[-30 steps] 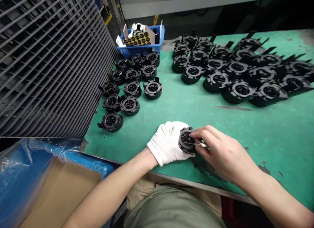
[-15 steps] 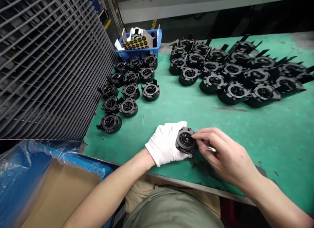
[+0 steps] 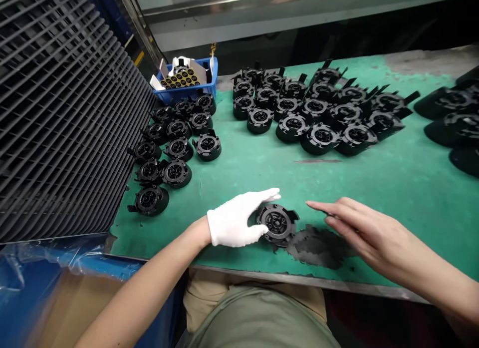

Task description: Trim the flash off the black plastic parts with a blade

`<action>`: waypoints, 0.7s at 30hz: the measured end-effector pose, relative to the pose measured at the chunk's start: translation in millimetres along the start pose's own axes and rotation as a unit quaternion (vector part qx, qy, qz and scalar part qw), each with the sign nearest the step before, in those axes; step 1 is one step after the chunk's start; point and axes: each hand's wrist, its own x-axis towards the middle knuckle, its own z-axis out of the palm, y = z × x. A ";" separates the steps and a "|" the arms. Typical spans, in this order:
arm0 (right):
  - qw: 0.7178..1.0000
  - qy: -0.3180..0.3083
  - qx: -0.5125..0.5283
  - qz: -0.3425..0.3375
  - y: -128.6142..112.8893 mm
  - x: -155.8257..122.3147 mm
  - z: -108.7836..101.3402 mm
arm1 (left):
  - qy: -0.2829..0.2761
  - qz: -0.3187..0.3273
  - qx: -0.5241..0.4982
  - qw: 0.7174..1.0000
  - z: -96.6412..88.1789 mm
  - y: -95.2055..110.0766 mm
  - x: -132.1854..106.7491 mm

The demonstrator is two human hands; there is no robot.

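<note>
A black round plastic part lies flat on the green table near its front edge. My left hand, in a white glove, cups the part's left side with fingers stretched out; the thumb touches its rim and the index finger reaches past above it. My bare right hand hovers to the right of the part, apart from it, with fingers stretched out flat. I cannot see anything in it.
Several finished-looking black parts sit in rows at the left and more at the back, others far right. A blue bin holds sticker sheets. A dark slatted grille leans at left. A plastic-lined carton stands below.
The part went from being held tilted between both hands to lying flat. My right hand drew away to the right and opened; my left fingers straightened. The view shifted right.
</note>
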 end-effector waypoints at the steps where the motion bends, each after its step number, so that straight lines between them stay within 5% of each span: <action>1: 1.000 -0.013 -0.007 -0.017 -0.2 1.3 2.2 | 0.021 -0.015 0.004 1.000 1.2 -1.5 -5.2; 4: 0.999 -0.017 -0.023 -0.034 -4.7 3.2 10.0 | 0.063 -0.030 0.024 0.997 12.9 -3.5 -4.7; 9: 0.998 0.002 0.008 -0.055 -25.5 -8.3 17.7 | 0.023 0.003 0.070 0.997 31.1 1.7 14.6; 16: 0.967 0.080 -0.201 -0.136 -42.9 -9.6 30.9 | 0.086 -0.015 0.162 0.983 54.7 9.8 2.8; 21: 0.966 0.069 -0.202 -0.143 -40.1 -4.4 34.3 | 0.123 -0.004 0.176 0.977 62.2 6.3 -1.5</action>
